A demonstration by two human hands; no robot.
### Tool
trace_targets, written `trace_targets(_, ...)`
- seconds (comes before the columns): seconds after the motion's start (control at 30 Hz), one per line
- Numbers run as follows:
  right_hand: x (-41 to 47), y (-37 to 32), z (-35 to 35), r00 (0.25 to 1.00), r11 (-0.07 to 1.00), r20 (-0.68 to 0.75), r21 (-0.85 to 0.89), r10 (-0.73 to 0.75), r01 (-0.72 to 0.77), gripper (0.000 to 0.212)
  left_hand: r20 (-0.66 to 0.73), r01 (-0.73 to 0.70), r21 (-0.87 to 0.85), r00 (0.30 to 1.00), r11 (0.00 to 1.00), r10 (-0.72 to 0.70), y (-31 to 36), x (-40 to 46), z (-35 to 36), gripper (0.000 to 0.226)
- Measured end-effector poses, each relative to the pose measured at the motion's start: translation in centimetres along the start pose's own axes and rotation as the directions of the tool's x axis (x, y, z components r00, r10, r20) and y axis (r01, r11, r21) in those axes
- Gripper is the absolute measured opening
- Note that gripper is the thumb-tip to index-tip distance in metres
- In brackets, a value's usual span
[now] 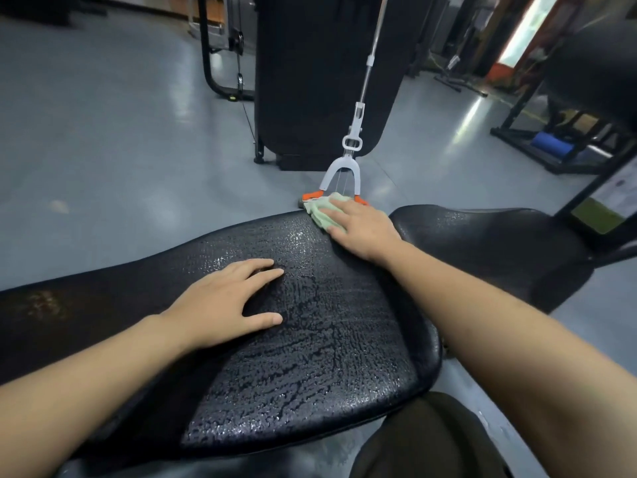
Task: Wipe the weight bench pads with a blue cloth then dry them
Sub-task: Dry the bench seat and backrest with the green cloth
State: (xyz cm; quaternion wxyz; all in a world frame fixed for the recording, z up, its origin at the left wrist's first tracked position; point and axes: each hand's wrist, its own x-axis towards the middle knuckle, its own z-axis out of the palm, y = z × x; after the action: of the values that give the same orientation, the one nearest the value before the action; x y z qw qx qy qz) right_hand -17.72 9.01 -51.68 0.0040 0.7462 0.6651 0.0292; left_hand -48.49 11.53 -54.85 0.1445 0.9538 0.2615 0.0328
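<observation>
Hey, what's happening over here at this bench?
A person is cleaning a black padded weight bench. Their right hand presses a pale green cloth flat on the pad's far edge, while the left hand rests flat on the pad. The pad is beaded with water, so it isn't dry yet. A white and orange squeeze mop stands on the grey floor just beyond.
</observation>
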Motion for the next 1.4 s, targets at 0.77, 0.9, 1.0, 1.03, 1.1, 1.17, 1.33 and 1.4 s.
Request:
trace_targets(0.77, 2.1, -4.3, 0.2, 0.996, 0.996, -0.023, 0.019, -0.084, 0.084, 0.058, 0.045, 0.047, -0.001, 0.998, 0.999, -0.047, -1.9, -2.8, -0.4, 0.084)
trace_targets(0.9, 2.9, -4.1, 1.3, 0.997, 0.996, 0.033, -0.058, -0.072, 0.073, 0.060, 0.073, 0.061, 0.004, 0.995, 0.998, -0.061, -1.9, -3.0, -0.4, 0.094)
trace_targets(1.0, 0.6, -5.2, 1.0, 0.993, 0.991, 0.044, -0.075, -0.110, 0.113, 0.056, 0.084, 0.078, 0.013, 0.993, 0.997, -0.079, -1.8, -3.2, -0.5, 0.094)
trace_targets(1.03, -0.8, -5.9, 0.7, 0.988, 0.988, 0.058, -0.058, -0.140, 0.143, 0.055, 0.081, 0.083, 0.016, 0.993, 0.996, -0.084, -1.8, -3.3, -0.5, 0.090)
trace_targets(1.1, -4.2, -7.4, 0.3, 0.972, 0.975, 0.077, -0.015, -0.222, 0.223, 0.056, 0.071, 0.095, 0.019, 0.993, 0.995, -0.097, -1.6, -3.7, -0.5, 0.084)
trace_targets(1.17, -7.9, -8.7, -0.1, 0.948, 0.951, 0.078, 0.030, -0.310, 0.308, 0.062, 0.058, 0.105, 0.020, 0.993, 0.994, -0.106, -1.4, -4.1, -0.3, 0.082)
trace_targets(1.33, -15.0, -10.3, 0.9, 0.855, 0.856, 0.048, 0.041, -0.517, 0.515, 0.055, 0.035, 0.120, 0.002, 0.992, 0.993, -0.120, -1.6, -5.0, 0.0, 0.087)
trace_targets(1.4, -15.7, -10.2, 1.0, 0.837, 0.839, 0.061, 0.059, -0.544, 0.541, 0.054, 0.043, 0.116, -0.008, 0.992, 0.993, -0.116, -1.9, -5.2, 0.0, 0.096)
